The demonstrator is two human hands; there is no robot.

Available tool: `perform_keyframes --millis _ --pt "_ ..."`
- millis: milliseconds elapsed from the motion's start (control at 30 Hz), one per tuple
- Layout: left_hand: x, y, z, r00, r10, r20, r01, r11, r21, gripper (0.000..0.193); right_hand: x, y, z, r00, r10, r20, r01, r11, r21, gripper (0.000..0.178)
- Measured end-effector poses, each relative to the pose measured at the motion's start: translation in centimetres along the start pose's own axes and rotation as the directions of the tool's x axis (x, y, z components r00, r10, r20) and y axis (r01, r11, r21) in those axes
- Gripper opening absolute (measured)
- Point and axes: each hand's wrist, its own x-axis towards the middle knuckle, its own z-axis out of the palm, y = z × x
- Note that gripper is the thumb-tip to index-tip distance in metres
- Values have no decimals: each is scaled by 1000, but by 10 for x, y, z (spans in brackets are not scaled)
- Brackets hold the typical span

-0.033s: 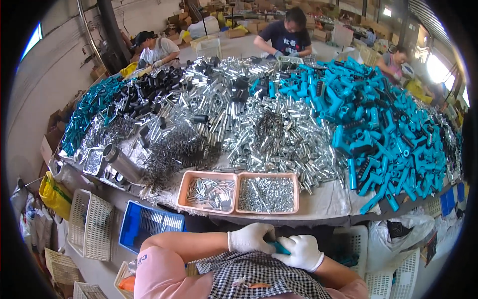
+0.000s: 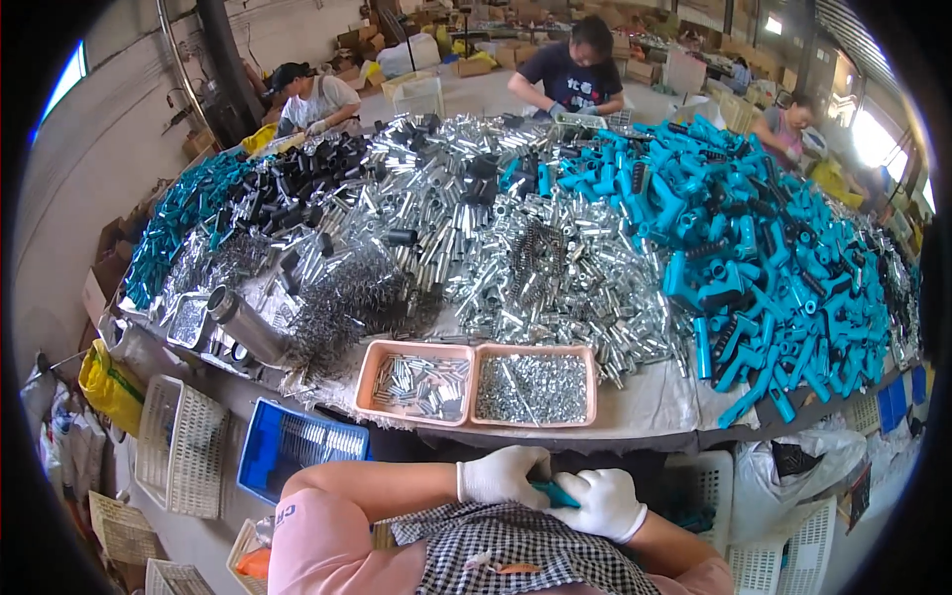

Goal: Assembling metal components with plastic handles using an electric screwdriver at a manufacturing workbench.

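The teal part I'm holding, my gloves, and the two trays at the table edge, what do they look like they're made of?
Teal part: perhaps moulded plastic, given its even colour, but little of it shows.
White gloves: likely knitted fabric, with a matte, soft-looking surface.
Pinkish-orange trays: probably rigid plastic, smooth and uniformly coloured with rounded corners.

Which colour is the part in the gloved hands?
The held part is teal; head view shows it best.
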Motion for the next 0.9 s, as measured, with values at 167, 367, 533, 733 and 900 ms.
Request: perform_keyframes --millis 167,367,533,733,900 --pt "1 16 7 998 0 -70 12 986 166 41 -7 12 1 1000 -20 -12 20 1000 1 41" --pt "-1 12 13 997 33 -68 -23 989 145 35 -17 12 8 998 -31 -62 28 999 -44 44" --pt "-3 8 22 997 58 -54 -49 986 157 38 -27 3 13 995 -28 -95 24 999 -44 45" --pt "-11 6 10 980 183 -75 -151 937 314 38 -33 10 6 972 230 51 -233 912 337 73" --pt "-10 -11 25 868 485 109 -473 738 481 46 -52 34 21 682 -7 731 -710 235 664 64"
